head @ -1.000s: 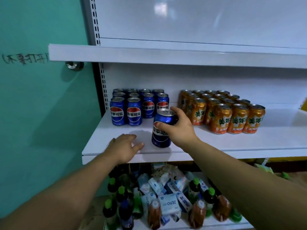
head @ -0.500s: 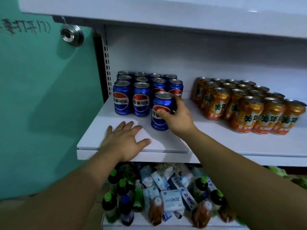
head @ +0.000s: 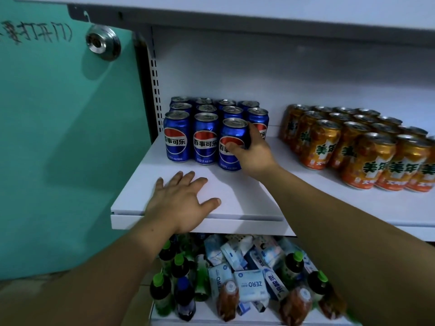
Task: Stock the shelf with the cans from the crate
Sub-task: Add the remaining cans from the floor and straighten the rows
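Note:
My right hand (head: 253, 154) grips a blue Pepsi can (head: 231, 137) that stands upright on the white shelf (head: 247, 198), at the right end of the front row of blue cans (head: 190, 137). Thumb and fingers curl round its side. Several more blue cans fill the rows behind. My left hand (head: 186, 201) rests flat on the shelf near its front edge, fingers spread, holding nothing. The crate is out of view.
Several orange cans (head: 353, 149) stand in rows on the right half of the shelf. A teal door (head: 58, 137) with a metal lock (head: 103, 42) is at the left. The lower shelf holds bottles (head: 164, 290) and tissue packs (head: 249, 285). Another shelf (head: 259, 12) hangs overhead.
My right hand has pushed the blue can back from the shelf's front into line with the front row. My left hand has flattened on the shelf. The camera has moved closer.

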`<state>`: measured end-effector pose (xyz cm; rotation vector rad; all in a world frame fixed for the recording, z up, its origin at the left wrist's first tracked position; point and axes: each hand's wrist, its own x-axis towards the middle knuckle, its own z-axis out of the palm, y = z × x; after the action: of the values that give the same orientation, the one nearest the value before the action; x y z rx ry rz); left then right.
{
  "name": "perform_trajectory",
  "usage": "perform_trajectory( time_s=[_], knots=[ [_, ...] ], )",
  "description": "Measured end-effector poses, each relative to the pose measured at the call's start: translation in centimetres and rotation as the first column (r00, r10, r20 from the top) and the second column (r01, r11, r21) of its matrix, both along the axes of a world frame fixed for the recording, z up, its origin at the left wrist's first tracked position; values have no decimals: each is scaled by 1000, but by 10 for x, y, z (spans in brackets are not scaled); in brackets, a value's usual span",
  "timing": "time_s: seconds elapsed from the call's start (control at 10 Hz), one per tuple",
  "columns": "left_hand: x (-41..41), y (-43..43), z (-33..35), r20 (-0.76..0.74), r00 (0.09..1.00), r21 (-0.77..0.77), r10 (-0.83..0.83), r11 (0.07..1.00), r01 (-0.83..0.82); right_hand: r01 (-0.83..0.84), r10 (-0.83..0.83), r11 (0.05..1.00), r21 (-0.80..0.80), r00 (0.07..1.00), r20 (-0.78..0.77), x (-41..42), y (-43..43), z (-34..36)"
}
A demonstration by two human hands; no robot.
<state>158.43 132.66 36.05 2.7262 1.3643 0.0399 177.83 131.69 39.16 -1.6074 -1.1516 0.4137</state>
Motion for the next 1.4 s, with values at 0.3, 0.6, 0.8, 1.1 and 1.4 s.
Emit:
perform_trajectory(
  time_s=[0.3,0.6,0.8,1.1,1.4],
  knots=[
    [0,-1,0,7,1000,3,5,1000,-5,31,-31,999,-24,999,11,7,8,0],
    [0,-1,0,7,1000,0,7,1000,-7,93,-87,993,-76,993,79,7,15,-1],
    [0,-1,0,-1,1000,1,0,1000,0,99,-77,982,-160,987,142,7,14,5],
    [-2,-7,4,11,1000,-17,-19,1000,19,327,-115,879,-348,852,511,36,-87,23],
    [23,-43,12,146,986,-43,-86,995,93,506,-189,741,-441,788,586,68,-237,22]
  ],
)
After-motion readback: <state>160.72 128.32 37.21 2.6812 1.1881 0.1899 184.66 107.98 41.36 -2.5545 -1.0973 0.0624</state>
